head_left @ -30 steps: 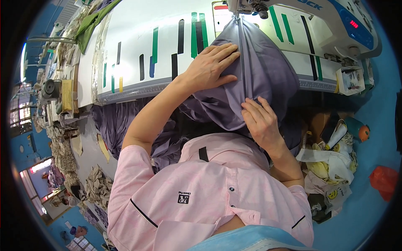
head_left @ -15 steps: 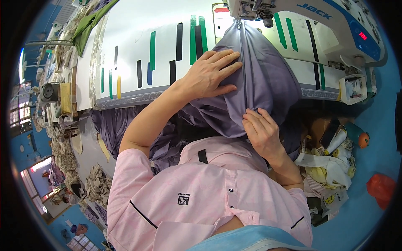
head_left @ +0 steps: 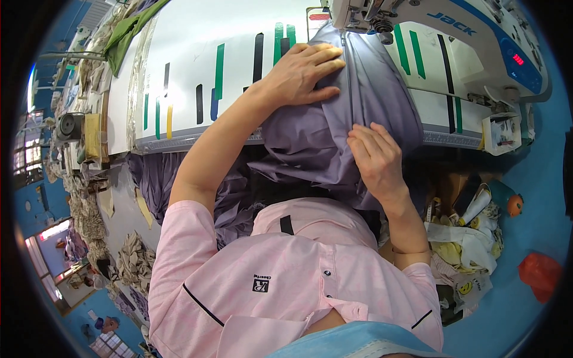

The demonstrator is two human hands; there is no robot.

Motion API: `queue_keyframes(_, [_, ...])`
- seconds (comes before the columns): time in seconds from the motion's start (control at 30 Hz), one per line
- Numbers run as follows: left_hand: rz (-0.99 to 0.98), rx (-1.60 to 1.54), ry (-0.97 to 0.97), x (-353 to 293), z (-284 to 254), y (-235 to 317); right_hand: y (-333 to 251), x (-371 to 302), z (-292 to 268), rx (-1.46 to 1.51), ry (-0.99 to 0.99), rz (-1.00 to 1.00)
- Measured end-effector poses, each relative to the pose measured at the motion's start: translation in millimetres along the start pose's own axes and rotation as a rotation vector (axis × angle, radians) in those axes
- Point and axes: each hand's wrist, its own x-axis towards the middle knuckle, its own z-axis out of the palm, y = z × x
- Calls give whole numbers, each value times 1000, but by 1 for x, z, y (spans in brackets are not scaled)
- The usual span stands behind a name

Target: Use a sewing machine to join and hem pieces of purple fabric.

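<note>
A piece of purple fabric (head_left: 385, 89) runs from under the needle area of a sewing machine (head_left: 477, 45) toward me and hangs in folds over the table's near edge. A straight seam or fold line goes down its middle. My left hand (head_left: 307, 74) lies flat on the fabric left of that line, just short of the needle, with its fingers stretched out. Lower down, my right hand (head_left: 379, 158) pinches the fabric along the line, its fingers close together. The thumb tip of my right hand is partly hidden.
Green, black, blue and yellow tape strips mark the white sewing table (head_left: 185, 36). A ruler strip (head_left: 179, 143) follows its near edge. More purple cloth (head_left: 158, 179) hangs at left. On the right are a small white box (head_left: 501, 134), scraps (head_left: 468, 244) and a red bag (head_left: 540, 275).
Both hands have moved away from me toward the needle, the right one more. The purple fabric has shifted the same way, and its near part now hangs differently.
</note>
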Motion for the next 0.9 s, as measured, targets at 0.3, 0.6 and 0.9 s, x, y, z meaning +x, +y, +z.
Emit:
queue_keyframes(0.3, [27, 34, 32, 9, 6, -23, 7, 17, 10, -22, 55, 10])
queue_keyframes(0.6, [27, 79, 28, 22, 9, -49, 28, 41, 24, -73, 50, 41])
queue_keyframes(0.9, [-236, 171, 21, -4, 1, -18, 4, 21, 16, -89, 28, 122])
